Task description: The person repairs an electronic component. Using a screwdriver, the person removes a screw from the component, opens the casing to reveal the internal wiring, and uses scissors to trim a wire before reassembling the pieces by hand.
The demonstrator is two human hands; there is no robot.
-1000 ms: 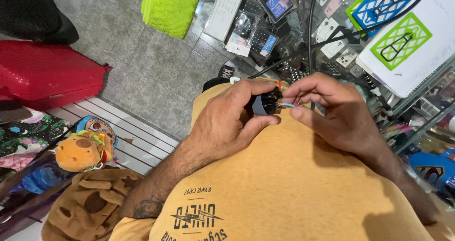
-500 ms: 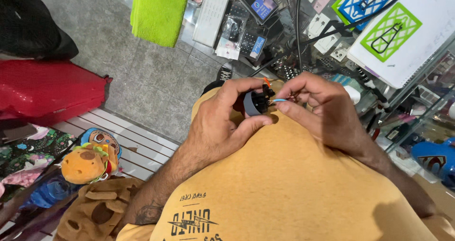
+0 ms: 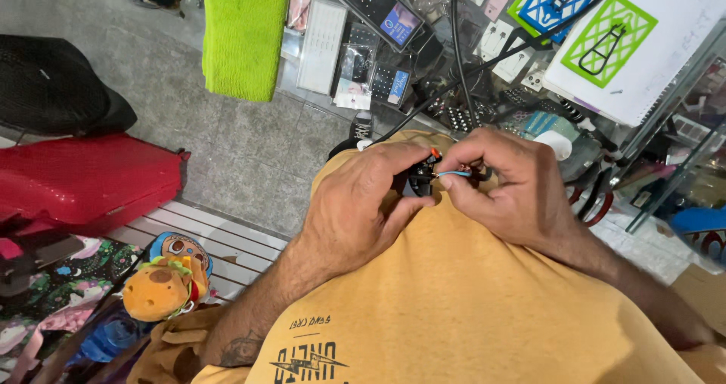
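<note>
Head view: the left hand (image 3: pixel 363 210) is curled tight around a small black electrical part (image 3: pixel 420 178), pinning it against the front of the yellow shirt (image 3: pixel 461 308), with an orange wire end (image 3: pixel 434 154) showing just above the thumb. The right hand (image 3: pixel 507 184) pinches a thin blue wire (image 3: pixel 454 174) between thumb and forefinger, its tip touching the part's side; a black cable (image 3: pixel 484 63) runs away beyond the knuckles toward the cluttered glass counter (image 3: pixel 363 51). To do this joining well, I judge the left grip should stay firm and motionless while the right feeds the blue wire straight in, holding it close to its tip so it does not buckle. How the wire seats in the part is hidden by the fingers.
</note>
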